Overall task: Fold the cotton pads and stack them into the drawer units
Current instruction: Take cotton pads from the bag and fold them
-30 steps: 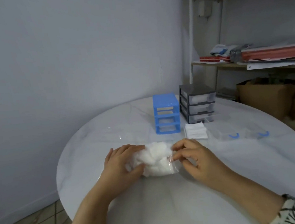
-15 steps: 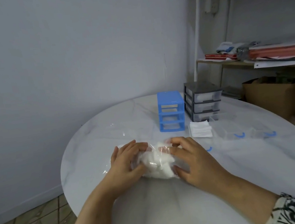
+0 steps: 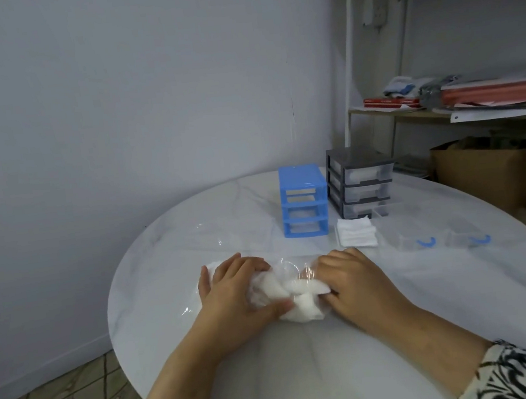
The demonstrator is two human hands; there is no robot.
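Both hands, left [image 3: 233,293] and right [image 3: 356,282], grip a clear bag of cotton pads [image 3: 293,294] on the white table [image 3: 165,276], near blue drawer unit [image 3: 303,200] and grey drawer unit [image 3: 359,181].

We find no text, label, brand or number that can be read anywhere here. The flat red books [image 3: 391,102] on the shelf carry a line of pale marks along the spine, too small and blurred for us to make out. The blue plastic drawer unit [image 3: 303,200] and the grey plastic drawer unit [image 3: 359,181] show us no lettering.
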